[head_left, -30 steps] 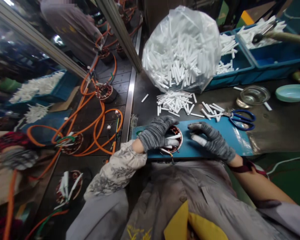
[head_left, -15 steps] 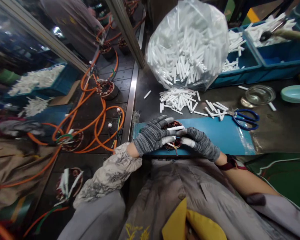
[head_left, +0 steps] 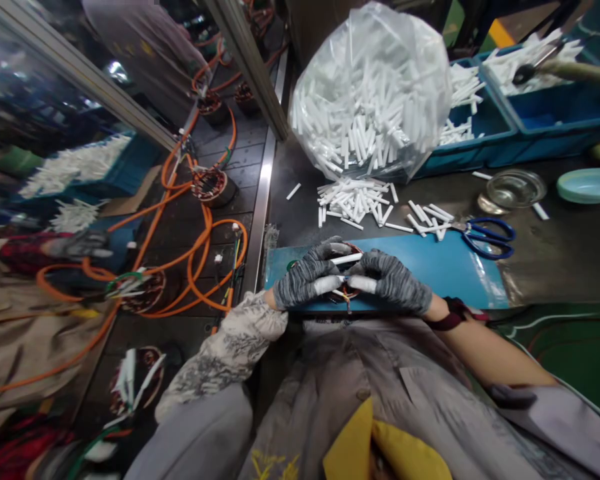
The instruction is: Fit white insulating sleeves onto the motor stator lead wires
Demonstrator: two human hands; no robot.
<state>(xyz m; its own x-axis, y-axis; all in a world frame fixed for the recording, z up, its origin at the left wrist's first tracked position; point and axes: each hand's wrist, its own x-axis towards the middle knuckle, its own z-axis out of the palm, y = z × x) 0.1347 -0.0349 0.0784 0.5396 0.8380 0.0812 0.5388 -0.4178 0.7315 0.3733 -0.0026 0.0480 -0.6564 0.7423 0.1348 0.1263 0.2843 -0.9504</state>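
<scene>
On the blue mat [head_left: 450, 267], directly in front of me, sits a copper-wound motor stator [head_left: 351, 292], largely covered by my gloved hands. My left hand [head_left: 305, 275] curls round its left side, with the thumb bent in over the middle. From the right, my right hand [head_left: 393, 280] closes on it, its thumb and fingers drawn together near the left thumb. Both white thumb tips meet at thin lead wires, whose exact grip is partly hidden. A white tube [head_left: 347, 259] lies across the top between the fingers. Short leads [head_left: 349, 305] stick out toward me.
Beyond the mat lies a pile of white tubes [head_left: 355, 200], below a clear bag [head_left: 370, 100] of them. Blue-handled scissors [head_left: 490, 238], a glass bowl [head_left: 517, 190] and blue bins [head_left: 500, 127] are rightward. Left, orange cables [head_left: 207, 253] join other stators [head_left: 215, 187]; a co-worker's gloved hand [head_left: 80, 245] is there.
My hands have drawn closer together over the stator, the right one shifting left. The white tube tilts slightly more. At left, the co-worker's hand has moved to the orange cable.
</scene>
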